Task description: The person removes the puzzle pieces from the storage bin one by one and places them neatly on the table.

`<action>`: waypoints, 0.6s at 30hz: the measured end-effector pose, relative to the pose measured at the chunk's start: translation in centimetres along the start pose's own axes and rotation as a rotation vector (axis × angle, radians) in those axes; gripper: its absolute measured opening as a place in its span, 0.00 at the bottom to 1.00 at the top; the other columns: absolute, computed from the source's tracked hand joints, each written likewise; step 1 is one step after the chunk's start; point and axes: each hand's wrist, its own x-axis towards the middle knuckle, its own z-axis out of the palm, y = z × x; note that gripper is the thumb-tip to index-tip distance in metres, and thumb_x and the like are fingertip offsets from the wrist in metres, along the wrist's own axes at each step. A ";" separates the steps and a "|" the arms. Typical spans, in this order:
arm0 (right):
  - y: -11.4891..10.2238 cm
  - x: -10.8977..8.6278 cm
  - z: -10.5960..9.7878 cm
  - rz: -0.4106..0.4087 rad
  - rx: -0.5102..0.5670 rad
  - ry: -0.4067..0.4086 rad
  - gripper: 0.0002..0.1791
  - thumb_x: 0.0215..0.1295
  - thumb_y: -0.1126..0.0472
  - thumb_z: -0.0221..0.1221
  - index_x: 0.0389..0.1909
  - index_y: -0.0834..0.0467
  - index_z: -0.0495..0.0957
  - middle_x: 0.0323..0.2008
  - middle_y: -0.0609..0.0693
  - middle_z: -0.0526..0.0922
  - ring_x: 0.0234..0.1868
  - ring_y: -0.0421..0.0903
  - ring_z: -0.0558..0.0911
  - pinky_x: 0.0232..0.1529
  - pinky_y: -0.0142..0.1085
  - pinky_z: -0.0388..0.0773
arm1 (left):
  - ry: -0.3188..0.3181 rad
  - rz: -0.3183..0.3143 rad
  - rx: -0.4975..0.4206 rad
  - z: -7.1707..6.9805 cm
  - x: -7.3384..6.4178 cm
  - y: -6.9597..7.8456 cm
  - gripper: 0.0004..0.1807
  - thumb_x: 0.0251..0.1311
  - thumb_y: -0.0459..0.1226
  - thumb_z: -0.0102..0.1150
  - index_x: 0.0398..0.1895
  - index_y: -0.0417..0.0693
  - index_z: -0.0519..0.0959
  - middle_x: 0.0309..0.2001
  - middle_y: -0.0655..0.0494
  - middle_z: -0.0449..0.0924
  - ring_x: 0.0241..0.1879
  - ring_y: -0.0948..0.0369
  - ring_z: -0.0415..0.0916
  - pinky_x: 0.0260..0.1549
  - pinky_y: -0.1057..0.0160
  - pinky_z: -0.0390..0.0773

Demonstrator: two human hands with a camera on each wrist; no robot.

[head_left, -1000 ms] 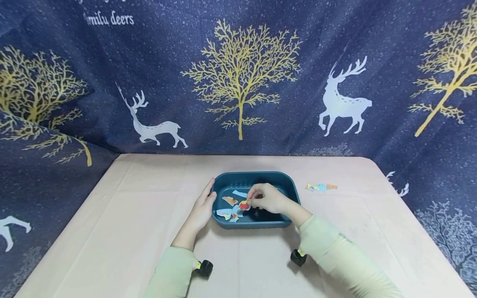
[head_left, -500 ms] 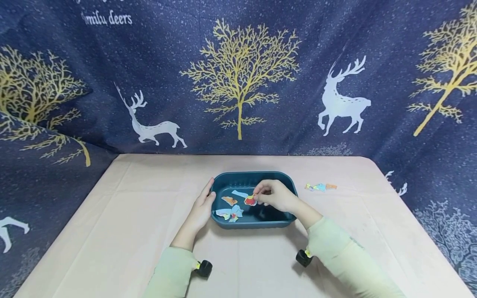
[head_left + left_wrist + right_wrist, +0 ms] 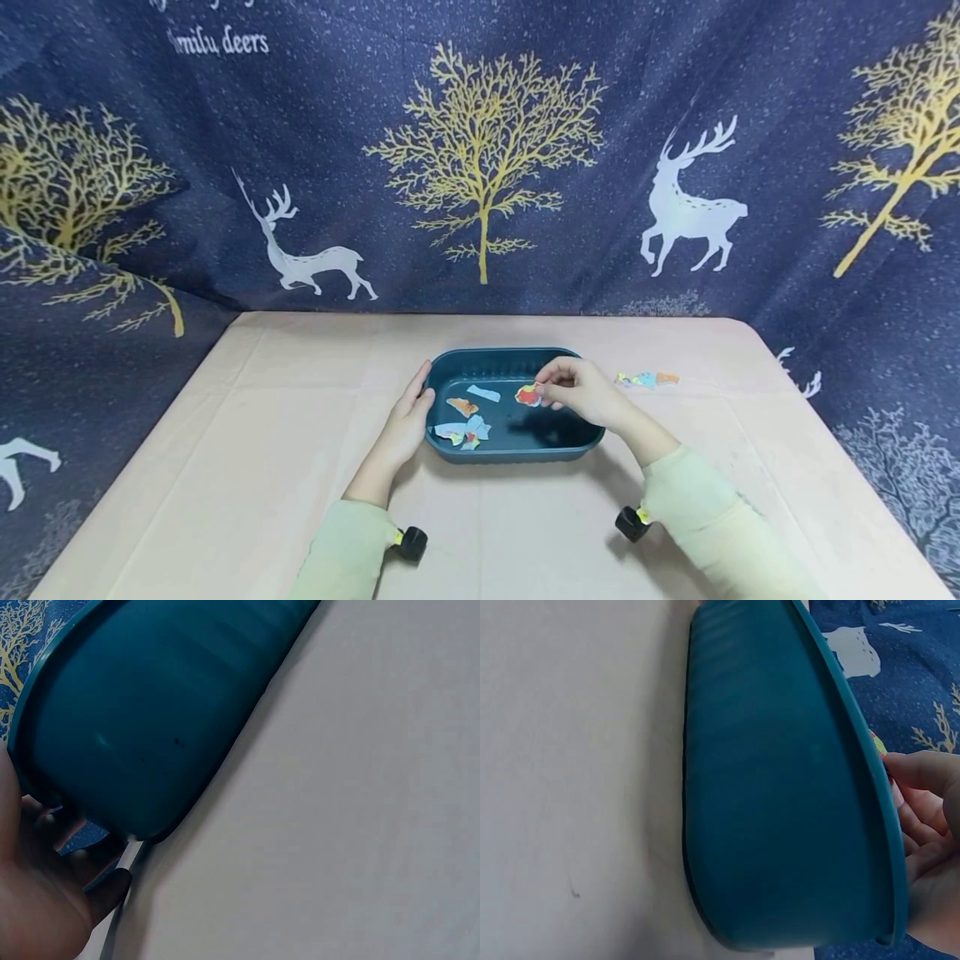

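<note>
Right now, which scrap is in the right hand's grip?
The mostly red, yellow-edged scrap, pinched by the right hand; the other scraps lie loose.

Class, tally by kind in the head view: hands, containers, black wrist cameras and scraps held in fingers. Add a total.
Left hand, right hand: 2
Teal container: 1
Black wrist cameras: 2
Red scrap, held: 1
Total: 6

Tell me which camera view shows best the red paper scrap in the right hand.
The head view: the red paper scrap is mostly uncovered there, pinched by the right hand. The right wrist view shows only a small edge beyond the teal container; the left wrist view shows none.
</note>
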 end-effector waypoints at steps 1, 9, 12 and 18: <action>0.0 -0.1 -0.2 0.002 0.000 0.005 0.10 0.65 0.62 0.57 0.43 0.65 0.76 0.34 0.57 0.83 0.36 0.51 0.84 0.39 0.49 0.83 | 0.000 -0.001 0.000 0.0 0.0 0.0 0.28 0.74 0.42 0.32 0.75 0.57 0.47 0.76 0.57 0.44 0.75 0.54 0.39 0.73 0.48 0.42; 0.4 -0.7 -1.3 0.022 0.025 0.061 0.13 0.66 0.61 0.57 0.44 0.67 0.76 0.35 0.59 0.84 0.38 0.57 0.84 0.40 0.49 0.83 | -0.004 -0.007 0.009 0.0 0.1 0.1 0.28 0.74 0.42 0.32 0.76 0.57 0.46 0.76 0.57 0.43 0.76 0.53 0.38 0.73 0.46 0.42; 0.6 -0.9 -1.8 0.031 0.029 0.080 0.13 0.66 0.61 0.57 0.44 0.67 0.76 0.37 0.60 0.84 0.37 0.51 0.85 0.40 0.48 0.83 | -0.006 -0.004 0.015 0.0 0.0 0.2 0.28 0.74 0.42 0.32 0.76 0.57 0.46 0.76 0.57 0.43 0.76 0.53 0.38 0.73 0.46 0.42; 0.5 -1.7 -2.8 0.035 0.068 0.117 0.14 0.66 0.63 0.57 0.46 0.69 0.74 0.39 0.59 0.83 0.35 0.42 0.85 0.39 0.42 0.85 | -0.005 -0.002 0.018 0.0 0.0 0.2 0.28 0.74 0.42 0.32 0.76 0.56 0.46 0.76 0.57 0.43 0.76 0.53 0.38 0.73 0.46 0.42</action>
